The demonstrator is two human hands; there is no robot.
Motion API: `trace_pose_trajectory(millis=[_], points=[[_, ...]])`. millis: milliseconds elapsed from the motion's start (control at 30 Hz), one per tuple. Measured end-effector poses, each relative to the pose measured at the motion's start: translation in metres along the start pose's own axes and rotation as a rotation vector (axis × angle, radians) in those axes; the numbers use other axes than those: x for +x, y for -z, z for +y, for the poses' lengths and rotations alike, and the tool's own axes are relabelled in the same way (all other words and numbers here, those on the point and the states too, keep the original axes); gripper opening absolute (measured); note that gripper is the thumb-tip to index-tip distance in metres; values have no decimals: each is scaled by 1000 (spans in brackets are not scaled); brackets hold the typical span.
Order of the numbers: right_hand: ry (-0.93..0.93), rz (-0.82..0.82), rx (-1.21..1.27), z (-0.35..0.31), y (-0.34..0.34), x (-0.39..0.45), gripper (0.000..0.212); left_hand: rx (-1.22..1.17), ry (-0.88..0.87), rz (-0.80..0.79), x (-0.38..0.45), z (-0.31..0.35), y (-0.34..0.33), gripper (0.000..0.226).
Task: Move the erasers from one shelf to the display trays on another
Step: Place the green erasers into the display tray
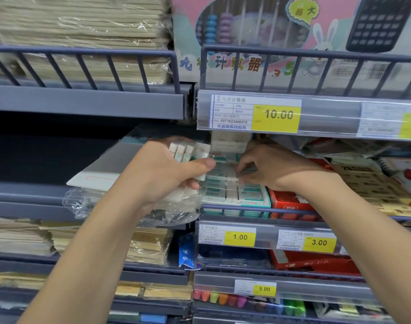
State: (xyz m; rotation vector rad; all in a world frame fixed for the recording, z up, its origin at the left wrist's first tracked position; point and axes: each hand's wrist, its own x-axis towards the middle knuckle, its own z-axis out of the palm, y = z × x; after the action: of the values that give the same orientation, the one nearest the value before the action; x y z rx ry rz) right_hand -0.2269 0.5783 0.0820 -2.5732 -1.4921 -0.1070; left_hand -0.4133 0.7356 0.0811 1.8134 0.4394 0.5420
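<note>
The left hand (167,169) has its grip clenched around a bundle of erasers (185,152), thumb pressed across them, above crinkled plastic wrap (134,211). At its 3 o'clock, the right hand (270,169) pinches a single eraser (230,178) over the display tray (232,195), which sits on the shelf above the 1.00 price tag (240,237).

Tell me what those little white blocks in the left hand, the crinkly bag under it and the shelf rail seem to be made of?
The erasers look like matte white rubber or vinyl in green-printed paper sleeves, though blur leaves that open. The bag is thin clear plastic film: it crinkles and glints. The shelf rail looks like painted metal, smooth grey-blue bars. The left hand grips the erasers.
</note>
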Motion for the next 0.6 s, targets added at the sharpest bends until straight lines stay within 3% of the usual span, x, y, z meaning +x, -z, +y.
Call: trace_pose_trajectory(millis=[100, 233, 400, 600], points=[[-27, -35, 50, -2, 4, -2, 13, 58, 14, 8, -1, 3, -2, 40], [-24, 5, 85, -8, 11, -7, 22, 101, 13, 7, -2, 5, -4, 56], [6, 49, 970, -30, 17, -22, 19, 256, 23, 18, -1, 3, -6, 65], [61, -25, 1133, -39, 13, -20, 24, 262, -47, -22, -3, 6, -9, 51]])
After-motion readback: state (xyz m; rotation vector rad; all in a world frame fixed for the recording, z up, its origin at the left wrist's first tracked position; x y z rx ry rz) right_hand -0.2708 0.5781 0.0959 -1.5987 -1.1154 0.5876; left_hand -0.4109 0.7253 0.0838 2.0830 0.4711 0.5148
